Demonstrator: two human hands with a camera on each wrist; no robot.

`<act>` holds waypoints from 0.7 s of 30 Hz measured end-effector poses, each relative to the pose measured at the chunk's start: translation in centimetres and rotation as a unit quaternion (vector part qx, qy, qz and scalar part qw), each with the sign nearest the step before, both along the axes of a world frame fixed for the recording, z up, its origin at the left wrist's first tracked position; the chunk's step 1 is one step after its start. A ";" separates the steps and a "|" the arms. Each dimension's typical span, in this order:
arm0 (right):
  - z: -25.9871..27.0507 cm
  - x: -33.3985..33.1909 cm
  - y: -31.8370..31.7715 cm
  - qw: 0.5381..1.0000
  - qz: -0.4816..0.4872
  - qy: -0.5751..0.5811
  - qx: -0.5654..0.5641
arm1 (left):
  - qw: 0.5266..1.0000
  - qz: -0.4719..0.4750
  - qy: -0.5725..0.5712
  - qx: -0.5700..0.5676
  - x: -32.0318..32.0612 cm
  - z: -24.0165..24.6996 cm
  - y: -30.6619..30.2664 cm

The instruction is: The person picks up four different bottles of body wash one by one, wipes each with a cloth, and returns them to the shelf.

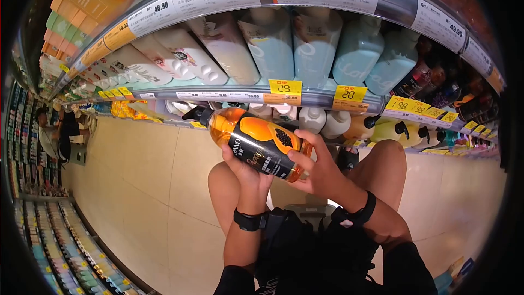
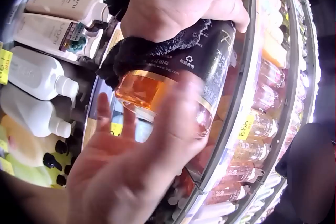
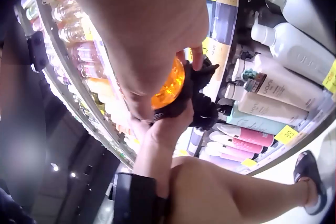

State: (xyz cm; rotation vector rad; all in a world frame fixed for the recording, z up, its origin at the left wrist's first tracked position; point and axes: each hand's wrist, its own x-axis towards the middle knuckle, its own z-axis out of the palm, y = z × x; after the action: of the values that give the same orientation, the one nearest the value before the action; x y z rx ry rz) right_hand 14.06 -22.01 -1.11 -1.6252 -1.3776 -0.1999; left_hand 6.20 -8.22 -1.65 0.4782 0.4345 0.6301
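A clear pump bottle of orange body wash [image 1: 254, 141] lies tilted across both hands in the head view, its black pump [image 1: 199, 114] pointing left. Papaya pictures and a black label face up. My left hand [image 1: 248, 170] grips the bottle's near side, toward the pump end. At the base end, my right hand [image 1: 323, 166] holds it between thumb and fingers. The left wrist view shows the right hand [image 2: 134, 169], partly blurred, around the amber base [image 2: 142, 91]. In the right wrist view the hands cover most of the bottle [image 3: 170, 88].
Close in front runs a shelf edge [image 1: 218, 94] with price tags, holding blue bottles [image 1: 266, 46] and white bottles [image 1: 194, 54]. More pump bottles [image 1: 360, 127] stand on the lower shelf. My knees [image 1: 382, 166] flank the hands. Another person [image 1: 52, 134] is far left in the aisle, over tiled floor [image 1: 142, 186].
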 end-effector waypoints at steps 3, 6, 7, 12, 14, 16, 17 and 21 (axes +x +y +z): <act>-0.1 -0.9 -0.1 0.925 0.032 0.379 0.006 | 1.000 0.005 0.006 0.016 -0.1 0.5 0.1; -0.7 -0.6 -0.3 0.728 0.113 0.676 -0.012 | 0.999 0.007 0.005 0.033 0.0 0.3 0.0; -0.4 -0.8 -0.3 0.765 0.103 0.635 -0.022 | 1.000 0.004 0.000 0.026 0.1 0.1 0.0; 0.0 -0.6 -0.4 0.997 -0.053 -0.039 -0.032 | 1.000 0.015 -0.011 0.008 0.0 -0.1 -0.1; 0.3 -0.3 -0.2 0.999 -0.023 -0.040 -0.011 | 0.999 0.020 -0.027 0.002 -0.1 -0.2 -0.1; 0.9 -0.8 0.1 0.986 -0.017 0.169 0.004 | 0.998 0.031 -0.046 -0.003 -0.1 -0.2 0.1; -0.3 -1.4 0.0 0.907 0.043 0.418 0.026 | 0.998 0.029 -0.047 0.001 -0.1 -0.2 0.1; 0.4 -1.1 0.1 0.762 0.089 0.642 0.008 | 0.999 0.022 -0.036 0.021 -0.2 -0.7 0.0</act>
State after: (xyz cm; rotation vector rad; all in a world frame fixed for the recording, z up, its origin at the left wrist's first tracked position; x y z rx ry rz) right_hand 12.92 -21.95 -0.74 -1.1093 -0.3951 0.8837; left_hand 5.97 -8.17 -2.35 0.4859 0.3653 0.6978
